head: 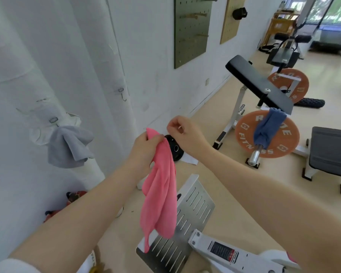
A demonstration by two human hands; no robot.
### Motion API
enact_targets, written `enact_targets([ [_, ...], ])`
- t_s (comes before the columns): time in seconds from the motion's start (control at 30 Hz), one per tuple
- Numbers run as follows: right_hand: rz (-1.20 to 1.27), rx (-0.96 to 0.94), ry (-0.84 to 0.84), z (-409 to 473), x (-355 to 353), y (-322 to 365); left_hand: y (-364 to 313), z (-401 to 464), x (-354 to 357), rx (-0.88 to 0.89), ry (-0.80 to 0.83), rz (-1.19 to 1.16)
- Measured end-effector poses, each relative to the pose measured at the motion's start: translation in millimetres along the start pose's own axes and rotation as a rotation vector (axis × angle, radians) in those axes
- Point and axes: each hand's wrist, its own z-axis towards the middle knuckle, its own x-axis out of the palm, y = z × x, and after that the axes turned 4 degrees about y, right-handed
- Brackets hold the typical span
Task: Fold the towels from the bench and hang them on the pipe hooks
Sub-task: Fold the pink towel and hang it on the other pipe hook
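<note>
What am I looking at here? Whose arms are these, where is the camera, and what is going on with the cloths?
No robot here: a person wears a camera on the head, looking forward and down at their own arms. The left hand grips a pink towel by its top, so it hangs loose. The right hand is pinched shut beside it; whether it touches the towel is unclear. A grey towel already hangs from a hook on the white wrapped pipe. A blue towel is draped by the black bench, over an orange weight plate.

A blue towel (268, 127) hangs from the black padded bench (258, 83).
</note>
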Motion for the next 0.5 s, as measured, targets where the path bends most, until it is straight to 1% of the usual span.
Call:
enact_targets([
  [0.07,0.076,-0.031,0.128,-7,-3,-6,-6,10,9,-0.023,-0.073,-0.085],
  [0.13,0.047,-0.091,0.25,-11,-6,-15,-12,18,17,-0.02,-0.119,-0.096],
  [0.2,-0.006,-0.119,0.329,-10,-7,-25,-19,20,25,-0.023,-0.146,-0.071],
  [0.23,-0.021,-0.116,0.338,-9,-7,-28,-22,20,29,-0.022,-0.147,-0.086],
  [0.3,-0.016,-0.098,0.276,-6,-3,-29,-26,18,38,0.004,-0.142,-0.149],
  [0.4,0.008,-0.064,0.105,4,0,-29,-30,14,55,0.053,-0.104,-0.263],
  [0.47,-0.008,-0.022,0.04,14,-4,-32,-27,16,58,0.061,-0.092,-0.229],
  [0.5,-0.004,-0.01,0.028,19,-6,-35,-24,20,55,0.078,-0.134,-0.138],
])
